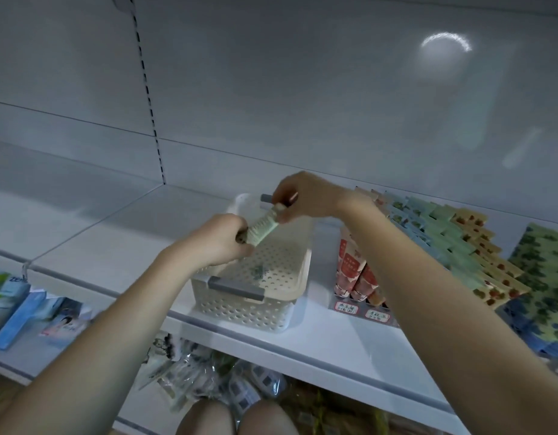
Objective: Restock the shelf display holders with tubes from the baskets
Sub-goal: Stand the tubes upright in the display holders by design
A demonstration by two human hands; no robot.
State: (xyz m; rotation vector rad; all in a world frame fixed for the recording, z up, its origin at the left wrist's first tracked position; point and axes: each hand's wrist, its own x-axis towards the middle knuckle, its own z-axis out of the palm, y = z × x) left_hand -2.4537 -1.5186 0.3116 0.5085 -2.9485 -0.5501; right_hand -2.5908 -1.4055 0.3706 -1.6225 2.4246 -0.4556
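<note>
Setting: retail shop. White metal shelf (318, 337) with a slotted upright (149, 98) on the back panel, gondola-type store fitting. Printed price labels (346, 307) sit in front of ranked red tubes (350, 271). Overlapping rows of sachets (459, 246) to the right, boxed goods (17, 306) lower left, bagged packets (208, 381) on the tier below.

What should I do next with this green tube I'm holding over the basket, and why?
Probably release the left hand and let the right hand carry the green tube right to the display holder. Both grip it above the basket, and the holder, with red tubes in it, stands just beside the basket.
</note>
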